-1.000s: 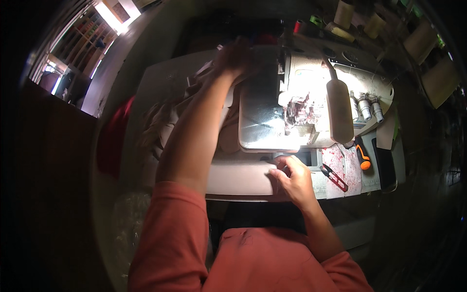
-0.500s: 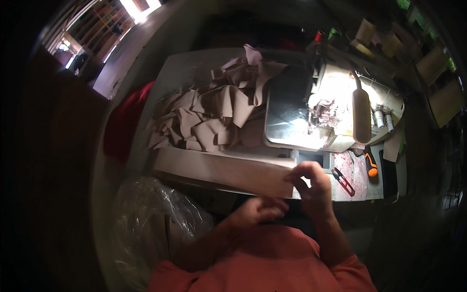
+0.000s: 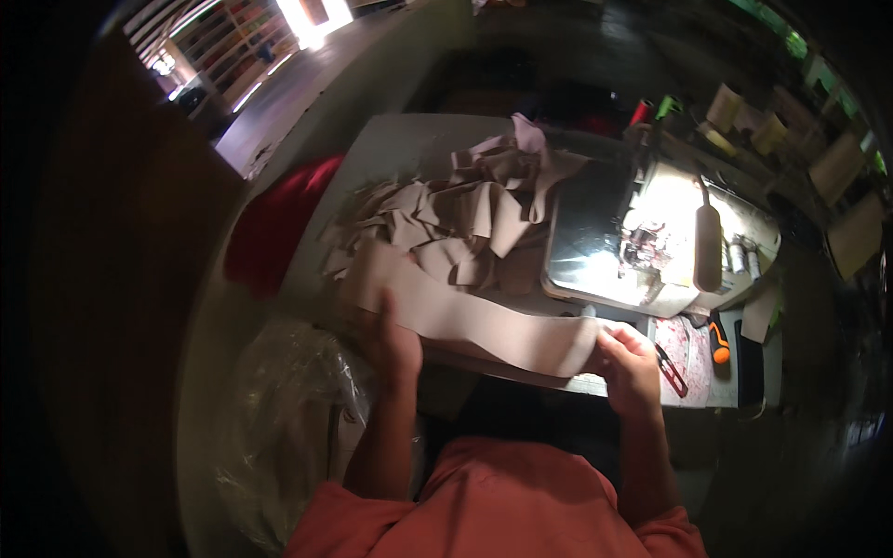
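A long beige fabric strip (image 3: 474, 321) stretches between my two hands above the table's front edge, its middle sagging in a wave. My left hand (image 3: 395, 344) grips it near its left end, with the thumb in front and the other fingers hidden behind the cloth. At the right end, my right hand (image 3: 631, 363) pinches the strip between thumb and fingers. Behind the strip lies a loose heap of beige fabric pieces (image 3: 437, 219). To the right of the heap stands a sewing machine (image 3: 735, 246) with a bright lamp shining on its needle area.
Red-handled thread snips (image 3: 672, 372) and an orange-and-black tool (image 3: 718, 342) lie right of my right hand. A clear plastic bag (image 3: 279, 418) hangs at the lower left. Red cloth (image 3: 279, 223) sits beyond the table's left side. Thread cones (image 3: 726, 107) stand at the back right.
My left hand has moved left and up from near my body and taken hold of the strip's left end. The strip has been lifted off the table, while my right hand keeps its end.
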The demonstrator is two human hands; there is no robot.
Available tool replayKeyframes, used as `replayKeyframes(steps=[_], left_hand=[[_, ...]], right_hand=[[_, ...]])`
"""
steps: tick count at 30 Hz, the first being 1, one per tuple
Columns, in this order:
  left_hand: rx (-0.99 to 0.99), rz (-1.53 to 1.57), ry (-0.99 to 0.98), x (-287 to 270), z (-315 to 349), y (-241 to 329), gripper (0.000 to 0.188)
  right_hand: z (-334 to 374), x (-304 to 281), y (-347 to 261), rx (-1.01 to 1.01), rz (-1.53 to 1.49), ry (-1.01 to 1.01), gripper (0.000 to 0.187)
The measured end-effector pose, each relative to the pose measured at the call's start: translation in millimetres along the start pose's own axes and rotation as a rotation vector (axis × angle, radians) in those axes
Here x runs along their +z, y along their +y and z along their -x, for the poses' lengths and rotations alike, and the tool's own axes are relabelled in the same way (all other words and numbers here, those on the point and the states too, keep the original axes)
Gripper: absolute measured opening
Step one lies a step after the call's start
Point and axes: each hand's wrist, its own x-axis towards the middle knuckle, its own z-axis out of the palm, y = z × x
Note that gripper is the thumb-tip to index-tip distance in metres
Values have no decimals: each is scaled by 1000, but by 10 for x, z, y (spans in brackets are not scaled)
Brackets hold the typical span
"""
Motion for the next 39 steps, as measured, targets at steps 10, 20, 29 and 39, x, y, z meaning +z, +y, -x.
replayKeyframes(steps=[10, 20, 29, 39], left_hand=[[570, -1297, -979, 875, 608, -78, 68], [-403, -468, -951, 1135, 115, -9, 20], [-279, -584, -887, 1213, 91, 59, 13], [-231, -645, -852, 1264, 50, 86, 8]], right_hand=[[183, 92, -84, -9, -58, -74, 21], [287, 211, -244, -297, 574, -7, 15], [272, 186, -328, -165, 367, 8, 16], [187, 225, -361, -351, 586, 90, 19]])
